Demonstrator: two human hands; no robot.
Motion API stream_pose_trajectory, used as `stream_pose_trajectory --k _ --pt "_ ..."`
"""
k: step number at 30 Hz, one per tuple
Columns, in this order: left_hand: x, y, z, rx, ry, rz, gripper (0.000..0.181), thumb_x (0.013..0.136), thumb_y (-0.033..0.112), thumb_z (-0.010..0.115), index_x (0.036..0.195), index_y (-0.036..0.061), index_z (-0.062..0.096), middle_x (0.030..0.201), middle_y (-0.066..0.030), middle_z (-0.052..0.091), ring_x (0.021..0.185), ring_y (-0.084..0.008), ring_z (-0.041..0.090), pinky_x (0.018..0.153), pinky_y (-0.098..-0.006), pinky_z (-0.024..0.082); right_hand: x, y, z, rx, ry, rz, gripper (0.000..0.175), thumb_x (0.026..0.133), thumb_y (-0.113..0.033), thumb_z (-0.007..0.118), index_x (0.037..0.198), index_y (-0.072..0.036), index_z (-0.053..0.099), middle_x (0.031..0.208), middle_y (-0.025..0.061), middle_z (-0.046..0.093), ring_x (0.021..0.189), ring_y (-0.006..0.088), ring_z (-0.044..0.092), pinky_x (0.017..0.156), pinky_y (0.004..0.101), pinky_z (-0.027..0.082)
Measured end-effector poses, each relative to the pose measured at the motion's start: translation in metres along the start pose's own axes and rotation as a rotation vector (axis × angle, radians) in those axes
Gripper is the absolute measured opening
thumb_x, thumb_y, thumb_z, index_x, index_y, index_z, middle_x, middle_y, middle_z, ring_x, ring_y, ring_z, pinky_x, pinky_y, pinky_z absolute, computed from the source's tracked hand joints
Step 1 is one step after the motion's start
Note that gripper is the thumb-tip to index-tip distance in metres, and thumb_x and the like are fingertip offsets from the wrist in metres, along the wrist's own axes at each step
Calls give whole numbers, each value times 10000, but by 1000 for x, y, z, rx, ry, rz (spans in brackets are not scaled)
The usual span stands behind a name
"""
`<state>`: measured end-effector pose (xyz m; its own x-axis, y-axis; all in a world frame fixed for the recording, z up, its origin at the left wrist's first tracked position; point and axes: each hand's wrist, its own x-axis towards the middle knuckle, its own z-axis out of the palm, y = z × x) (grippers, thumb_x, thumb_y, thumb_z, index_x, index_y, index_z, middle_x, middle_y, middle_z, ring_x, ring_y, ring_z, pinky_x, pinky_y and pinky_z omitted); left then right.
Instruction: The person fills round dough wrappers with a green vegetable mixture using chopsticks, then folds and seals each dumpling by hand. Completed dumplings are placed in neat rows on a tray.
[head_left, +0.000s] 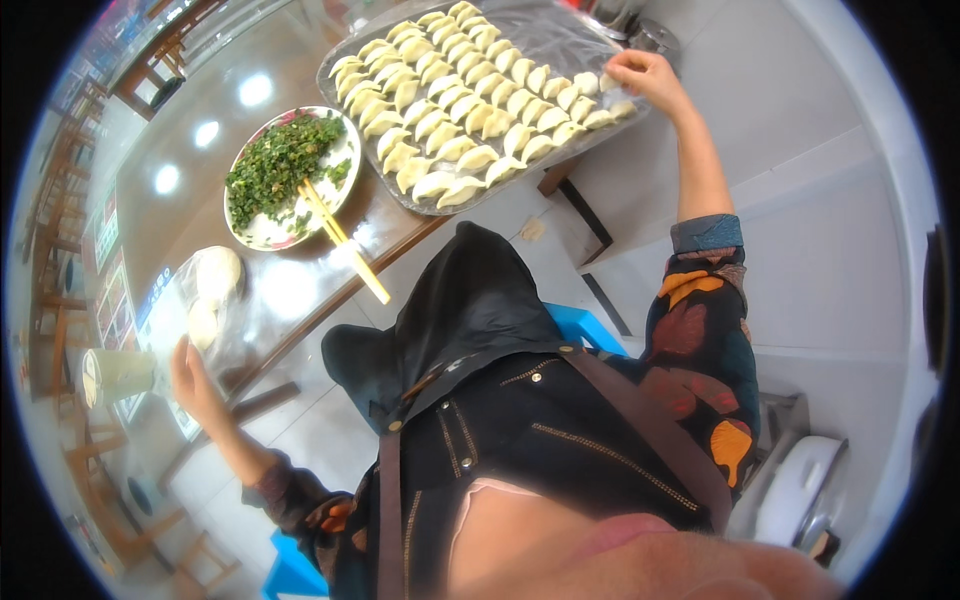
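Note:
At the right corner of a plastic-lined tray, my right hand has its fingertips bent together beside the last dumplings; whether they pinch a dumpling or the film is hidden. Rows of pale folded dumplings cover most of the tray. My left hand reaches to the lower edge of a clear plastic bag, fingertips by the lower of two pale dough pieces. Whether it grips the bag is unclear. Between the hands stands a white plate with chopped green filling and wooden chopsticks resting over its rim.
A cup-like container stands left of my left hand on the glossy brown table. Metal containers are beyond the tray's right corner. A blue stool is under me. Wooden chairs line the far left. A pale wall rises at right.

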<state>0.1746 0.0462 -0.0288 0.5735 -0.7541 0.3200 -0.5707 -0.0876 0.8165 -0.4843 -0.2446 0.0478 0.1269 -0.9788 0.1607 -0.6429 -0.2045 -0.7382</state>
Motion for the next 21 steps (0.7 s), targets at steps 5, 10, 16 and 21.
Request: stream_pose_trajectory --k 5,10,16,21 --pt "7 -36 -4 59 -16 60 332 940 197 583 1154 -54 615 1084 -136 662 990 -193 595 895 -305 449 -3 38 -3 -80 -77 -31 292 793 -308 724 915 -45 686 911 45 675 837 141 618 700 286 487" --pt "16 -53 6 384 62 148 336 931 216 592 1152 -36 617 1115 -179 648 1021 -288 601 905 -359 453 -4 39 6 -110 -64 -104 252 797 -266 700 915 -44 677 941 65 677 878 166 627 771 322 492" --pt "19 -44 15 642 41 332 353 913 214 602 1175 -23 601 1149 -217 615 1082 -369 548 952 -429 412 5 29 8 -295 -58 -31 314 823 -294 657 949 -7 675 944 107 688 898 217 644 812 345 495" --pt "26 -28 21 735 -38 381 371 903 217 608 1187 -20 580 1166 -222 591 1096 -383 518 960 -447 393 34 25 28 -413 -71 -32 365 827 -293 653 1024 14 667 991 165 694 938 286 656 828 359 499"
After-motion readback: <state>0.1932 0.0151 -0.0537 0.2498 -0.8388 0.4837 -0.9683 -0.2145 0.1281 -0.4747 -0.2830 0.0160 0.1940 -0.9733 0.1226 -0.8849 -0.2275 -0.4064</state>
